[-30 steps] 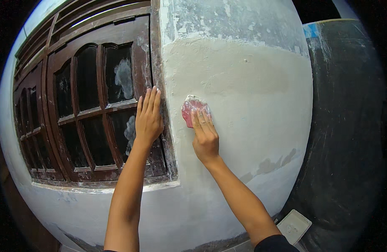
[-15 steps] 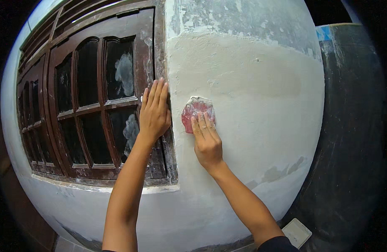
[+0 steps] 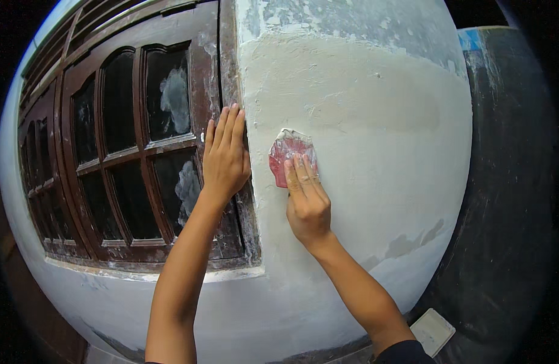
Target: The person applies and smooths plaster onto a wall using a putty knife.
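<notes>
My right hand [image 3: 308,209] presses a red plastic putty scraper [image 3: 279,165] against the wall [image 3: 376,182], fingers laid over its face. White putty smears the scraper and clings along its upper edge. To the left, my left hand [image 3: 227,161] rests with extended fingers on the wooden window frame [image 3: 230,67], close to where the frame meets the wall. Nothing is held in it. A cream layer of putty covers the wall around the scraper, with small ridges and pits above it.
Dark brown window shutters [image 3: 103,249] with glass panes fill the left side; two panes bear whitish smears. Bare, patchy grey paint [image 3: 352,30] shows above the putty. A dark panel [image 3: 504,151] stands at the right, and a pale rectangular tray [image 3: 433,330] lies low at the right.
The whole view has shifted slightly, moving the wall up and to the right in the picture. Against the wall, the scraper and both hands stay in nearly the same places.
</notes>
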### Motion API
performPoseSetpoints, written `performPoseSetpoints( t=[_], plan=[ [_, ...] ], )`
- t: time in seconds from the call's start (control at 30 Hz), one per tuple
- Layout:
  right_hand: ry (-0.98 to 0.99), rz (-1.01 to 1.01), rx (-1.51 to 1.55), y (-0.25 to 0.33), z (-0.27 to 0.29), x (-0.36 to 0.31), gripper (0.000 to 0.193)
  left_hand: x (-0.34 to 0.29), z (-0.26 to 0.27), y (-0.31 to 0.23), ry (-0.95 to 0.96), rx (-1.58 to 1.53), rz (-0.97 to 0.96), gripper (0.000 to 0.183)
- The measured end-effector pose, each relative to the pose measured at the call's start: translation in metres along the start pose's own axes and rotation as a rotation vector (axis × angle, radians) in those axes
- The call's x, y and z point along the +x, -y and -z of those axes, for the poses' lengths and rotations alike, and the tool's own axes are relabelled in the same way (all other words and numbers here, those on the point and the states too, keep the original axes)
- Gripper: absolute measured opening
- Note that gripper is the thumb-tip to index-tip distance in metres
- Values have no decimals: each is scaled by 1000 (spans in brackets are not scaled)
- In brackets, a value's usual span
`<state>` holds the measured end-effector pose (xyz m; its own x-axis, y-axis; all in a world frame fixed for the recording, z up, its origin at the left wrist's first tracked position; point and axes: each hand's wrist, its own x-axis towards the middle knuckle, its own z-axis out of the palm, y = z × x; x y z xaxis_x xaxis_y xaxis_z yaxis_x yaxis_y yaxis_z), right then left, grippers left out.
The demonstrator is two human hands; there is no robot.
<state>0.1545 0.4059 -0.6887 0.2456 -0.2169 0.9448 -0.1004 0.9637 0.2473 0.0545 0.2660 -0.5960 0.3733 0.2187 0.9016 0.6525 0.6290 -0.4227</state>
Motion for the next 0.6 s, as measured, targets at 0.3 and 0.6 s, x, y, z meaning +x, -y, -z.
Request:
performPoseSetpoints(
  t=[0.3, 0.6],
  plan=[
    [79, -27, -145, 17, -11, -2, 45, 0, -1, -1, 6, -27, 1, 68],
    [202, -70, -273, 37, -11, -1, 47, -1, -4, 0, -7, -47, 8, 68]
  ],
)
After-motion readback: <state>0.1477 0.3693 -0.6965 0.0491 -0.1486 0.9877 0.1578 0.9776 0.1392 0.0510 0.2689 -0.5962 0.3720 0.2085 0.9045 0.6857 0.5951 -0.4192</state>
